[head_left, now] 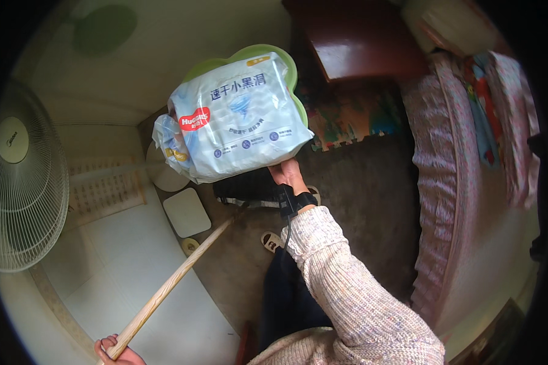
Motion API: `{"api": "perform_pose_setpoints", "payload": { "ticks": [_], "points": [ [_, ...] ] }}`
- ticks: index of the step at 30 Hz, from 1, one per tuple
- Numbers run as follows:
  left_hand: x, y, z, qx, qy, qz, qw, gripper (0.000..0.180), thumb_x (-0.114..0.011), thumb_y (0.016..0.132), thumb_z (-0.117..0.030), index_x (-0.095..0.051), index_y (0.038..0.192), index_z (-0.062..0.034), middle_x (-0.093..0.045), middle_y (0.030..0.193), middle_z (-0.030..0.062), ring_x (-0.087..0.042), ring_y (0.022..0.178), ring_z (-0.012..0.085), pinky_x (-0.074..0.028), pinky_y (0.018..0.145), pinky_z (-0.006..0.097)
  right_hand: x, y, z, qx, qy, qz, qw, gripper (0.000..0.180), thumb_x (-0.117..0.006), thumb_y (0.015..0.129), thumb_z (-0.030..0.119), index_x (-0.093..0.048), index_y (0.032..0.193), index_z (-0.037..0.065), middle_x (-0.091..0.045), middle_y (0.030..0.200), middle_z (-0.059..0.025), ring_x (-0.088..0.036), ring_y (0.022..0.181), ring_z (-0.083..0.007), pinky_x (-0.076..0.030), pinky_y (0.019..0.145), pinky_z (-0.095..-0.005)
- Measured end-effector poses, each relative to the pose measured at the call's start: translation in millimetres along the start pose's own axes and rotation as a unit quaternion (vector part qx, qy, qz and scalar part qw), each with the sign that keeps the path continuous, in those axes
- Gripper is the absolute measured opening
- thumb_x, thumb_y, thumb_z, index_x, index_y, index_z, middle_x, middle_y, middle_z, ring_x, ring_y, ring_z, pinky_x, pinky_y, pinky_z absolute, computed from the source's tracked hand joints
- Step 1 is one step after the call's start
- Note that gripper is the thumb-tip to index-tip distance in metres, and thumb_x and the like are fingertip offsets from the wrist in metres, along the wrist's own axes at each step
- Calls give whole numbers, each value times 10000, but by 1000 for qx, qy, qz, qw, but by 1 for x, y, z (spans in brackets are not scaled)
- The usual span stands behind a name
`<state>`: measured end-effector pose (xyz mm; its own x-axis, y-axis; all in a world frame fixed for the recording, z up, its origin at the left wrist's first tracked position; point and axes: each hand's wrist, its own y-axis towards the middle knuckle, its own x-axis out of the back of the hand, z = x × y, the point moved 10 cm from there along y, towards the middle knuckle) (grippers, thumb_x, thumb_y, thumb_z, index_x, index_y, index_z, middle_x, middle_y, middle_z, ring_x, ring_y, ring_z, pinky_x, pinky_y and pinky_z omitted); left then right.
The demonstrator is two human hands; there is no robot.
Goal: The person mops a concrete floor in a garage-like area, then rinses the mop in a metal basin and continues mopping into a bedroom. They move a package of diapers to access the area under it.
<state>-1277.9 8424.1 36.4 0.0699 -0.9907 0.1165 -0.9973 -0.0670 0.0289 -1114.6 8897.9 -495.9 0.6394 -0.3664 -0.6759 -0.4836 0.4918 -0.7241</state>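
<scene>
My right hand (289, 173) is at the lower edge of a large pale blue plastic diaper pack (234, 115). Its fingers go out of sight behind the pack and appear to grip it. A green object with a scalloped rim (291, 73) shows behind the pack's top and right side; most of it is covered. Down at the lower left, my left hand (120, 351) is closed around the end of a long wooden pole (170, 283). The pole slants away toward the floor, where its far end lies near a dark thing with a pale edge (249, 188).
At the left stands a white fan (27, 182), with a white tabletop (146, 286) beside the pole. A white square stool top (187, 213) is near the pole's far end. A reddish-brown tabletop (359, 42) is at the back; a ruffled pink cloth (444, 182) hangs at the right.
</scene>
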Motion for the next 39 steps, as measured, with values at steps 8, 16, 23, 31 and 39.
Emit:
{"api": "perform_pose_setpoints", "payload": {
  "ticks": [8,16,23,31,39],
  "points": [
    [-87,178,56,42,5,84,996,179,-475,911,-213,-538,927,-46,-409,768,13,-413,785,153,-369,838,322,34,-35,11,87,18,-77,993,339,-518,919,242,-499,1216,80,-553,1217,-70,-542,1085,-233,-454,922,-407],
    [-194,285,79,66,10,161,985,213,-472,911,-242,-536,973,-49,-455,806,42,-431,831,178,-362,897,352,147,-138,67,179,43,-168,969,355,-521,915,261,-477,1225,93,-530,1221,-90,-511,1106,-247,-434,934,-417],
    [-233,258,126,68,15,208,976,245,-464,918,-246,-524,1027,-35,-490,832,64,-444,849,191,-353,926,365,271,-255,178,246,44,-282,926,333,-518,915,266,-495,1197,89,-552,1186,-91,-532,1072,-250,-450,905,-421],
    [-193,249,80,85,0,174,981,247,-513,899,-239,-537,1034,-33,-542,912,92,-494,913,216,-393,918,371,298,-308,191,217,80,-318,920,312,-514,914,271,-515,1164,84,-576,1146,-92,-555,1033,-254,-468,871,-425],
    [-196,233,97,83,-10,172,982,255,-471,904,-190,-474,1109,-39,-568,978,117,-509,949,217,-384,944,381,182,-348,19,-348,-419,-276,792,330,-595,858,327,-558,1090,94,-648,966,-67,-629,884,-208,-509,731,-380]
  ]
}}
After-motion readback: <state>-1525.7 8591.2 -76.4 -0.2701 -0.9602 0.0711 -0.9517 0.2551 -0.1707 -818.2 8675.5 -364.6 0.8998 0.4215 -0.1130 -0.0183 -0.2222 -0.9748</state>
